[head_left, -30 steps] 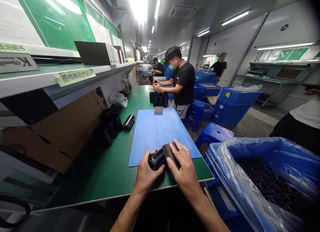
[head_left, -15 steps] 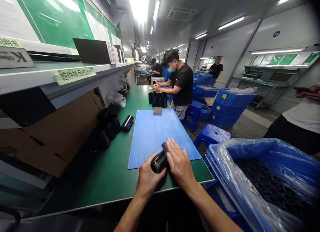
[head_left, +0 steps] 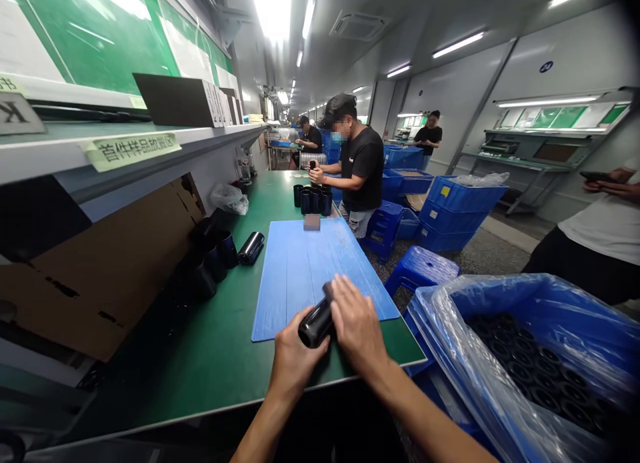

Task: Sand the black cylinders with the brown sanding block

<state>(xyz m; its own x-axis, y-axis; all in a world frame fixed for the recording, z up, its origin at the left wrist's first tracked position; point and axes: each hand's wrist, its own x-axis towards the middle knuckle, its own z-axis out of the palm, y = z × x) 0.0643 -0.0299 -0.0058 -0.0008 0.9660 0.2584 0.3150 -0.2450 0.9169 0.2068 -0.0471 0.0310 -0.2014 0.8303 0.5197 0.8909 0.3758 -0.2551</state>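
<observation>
A glossy black cylinder (head_left: pixel 316 324) is held tilted over the near edge of the blue mat (head_left: pixel 295 263). My left hand (head_left: pixel 295 353) wraps round its near end. Against the upper right side of the cylinder, my right hand (head_left: pixel 357 323) presses a small dark brown block (head_left: pixel 328 291), mostly covered by the fingers. A similar brown block (head_left: pixel 312 222) rests at the mat's far edge. To the left, one black cylinder (head_left: pixel 251 248) lies on its side, beside several dark upright ones (head_left: pixel 215 262).
The green table (head_left: pixel 200 356) has a shelf (head_left: pixel 200 140) above its left side. Several black cylinders (head_left: pixel 313 200) stand near a co-worker (head_left: pixel 363 160). At my right is a plastic-lined blue crate (head_left: pixel 425 316) of black cylinders, with a blue stool (head_left: pixel 425 263) behind it. Another person (head_left: pixel 600 216) stands at far right.
My view has shifted slightly to the right. Both hands keep their hold, with the right hand and block moved only a little along the cylinder.
</observation>
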